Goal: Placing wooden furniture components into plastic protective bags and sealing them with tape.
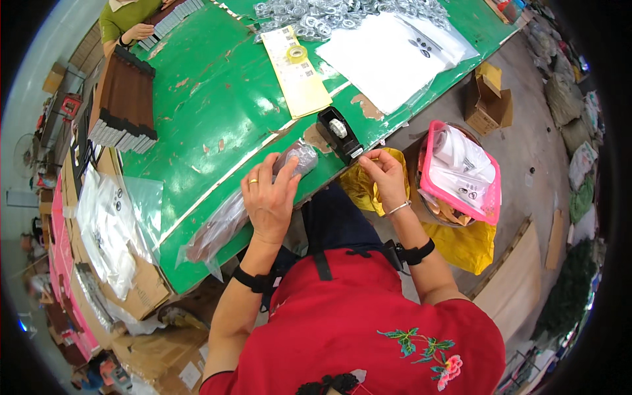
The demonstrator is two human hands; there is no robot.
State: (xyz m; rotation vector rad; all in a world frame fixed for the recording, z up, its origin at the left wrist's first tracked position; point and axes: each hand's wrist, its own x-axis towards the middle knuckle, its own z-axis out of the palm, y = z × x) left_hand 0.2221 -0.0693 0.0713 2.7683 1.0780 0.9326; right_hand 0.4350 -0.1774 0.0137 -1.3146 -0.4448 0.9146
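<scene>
While the bundle [227, 220], left hand [270, 204] splayed across it, points lengthwise at the dispenser [342, 140], the right hand [387, 179] pinches there, contents unclear.

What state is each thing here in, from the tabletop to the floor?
Wrapped bundle: in clear plastic, lying down.
Left grip: fingers spread over the bundle.
Right grip: thumb and forefinger together.
Tape dispenser: loaded with a white roll.
Yellow sheets: flat, tape roll on top.
White bags: piled flat.
Silvery parts: heaped loose.
Brown panels: stacked.
Pink basket: filled with white plastic.
Cardboard box: flaps open.
Green tabletop: chipped.
</scene>
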